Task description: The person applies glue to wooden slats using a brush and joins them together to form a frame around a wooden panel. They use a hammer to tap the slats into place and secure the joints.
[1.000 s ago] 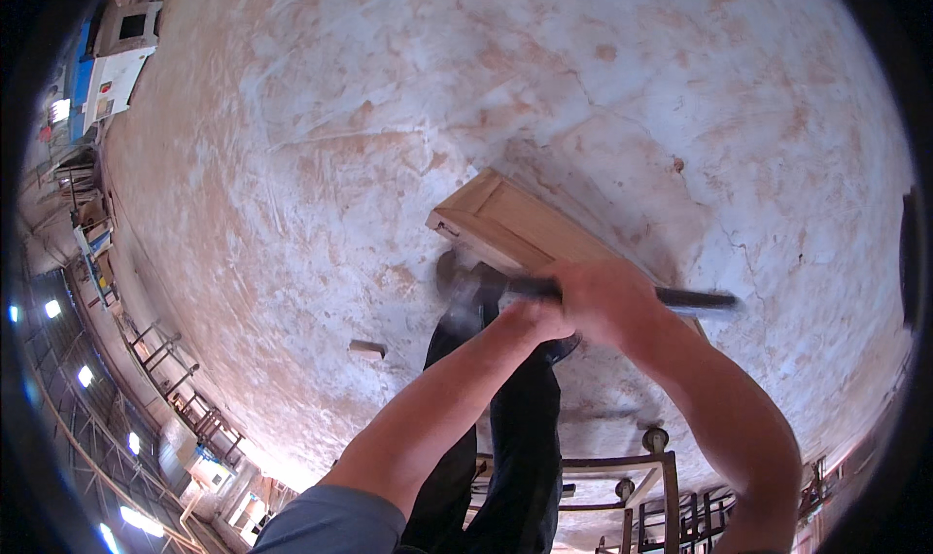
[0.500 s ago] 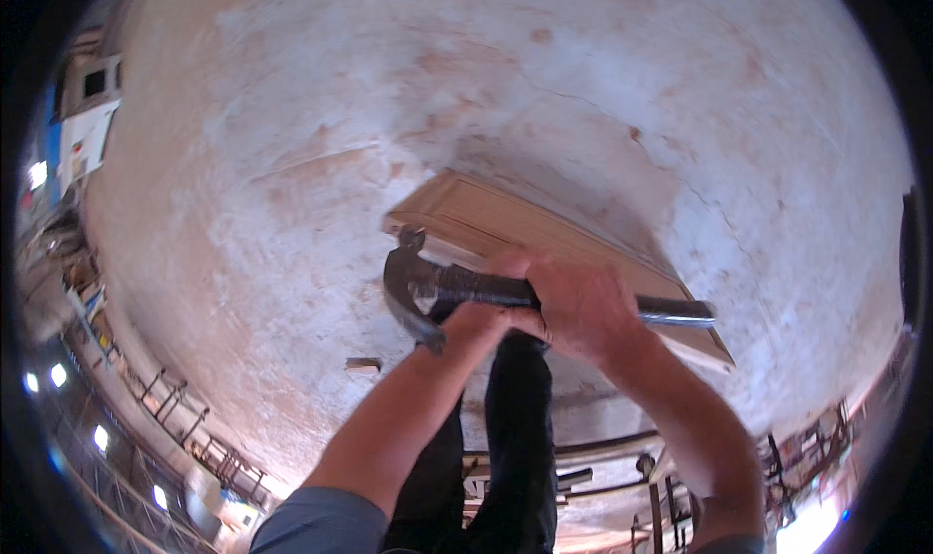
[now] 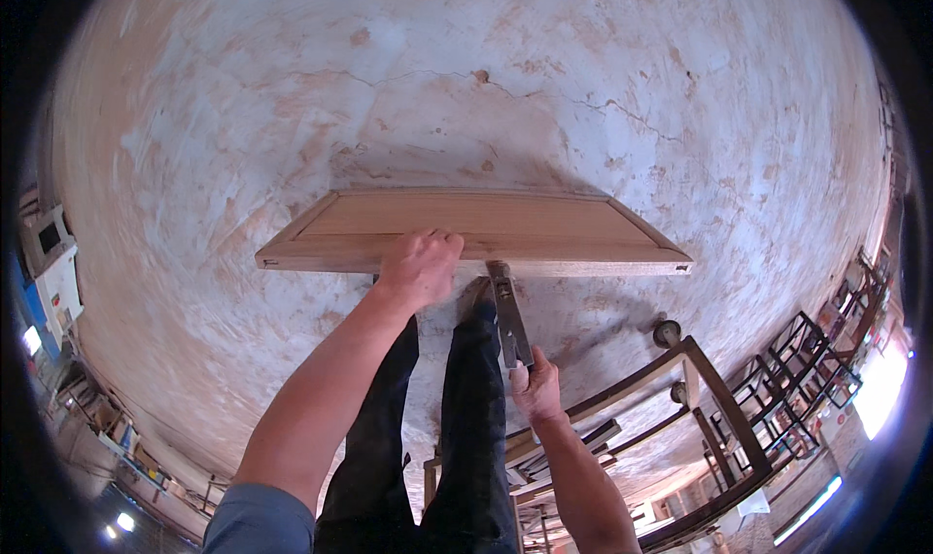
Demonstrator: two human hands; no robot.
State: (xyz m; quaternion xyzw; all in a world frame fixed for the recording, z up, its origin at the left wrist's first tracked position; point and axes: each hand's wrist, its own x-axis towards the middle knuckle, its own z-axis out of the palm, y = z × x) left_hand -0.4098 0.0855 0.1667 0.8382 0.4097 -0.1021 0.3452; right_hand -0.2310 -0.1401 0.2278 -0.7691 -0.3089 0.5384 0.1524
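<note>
A framed wooden panel (image 3: 505, 217), pale brown, stands out from the floor just ahead of my feet, its long near edge facing me. My left hand (image 3: 420, 262) is closed over that edge, a little left of its middle. In my right hand (image 3: 537, 389) is a claw hammer (image 3: 506, 311), its dark head pointing away from me. The striking face meets or nearly meets the panel's near edge, right of my left hand; whether they touch I cannot tell. My grip and the view angle hide most of the handle.
The worn, cracked pale floor (image 3: 437, 87) spreads around the panel. My legs in dark trousers (image 3: 466, 408) stand close behind it. At lower right is a dark metal frame on wheels (image 3: 729, 418), with black metal racks (image 3: 797, 389) beyond. A white machine (image 3: 58, 272) stands far left.
My hands have parted: the left has gone to the panel's edge, the right has swung the hammer from crosswise to head-first against the edge. The panel now looks level in view rather than slanted.
</note>
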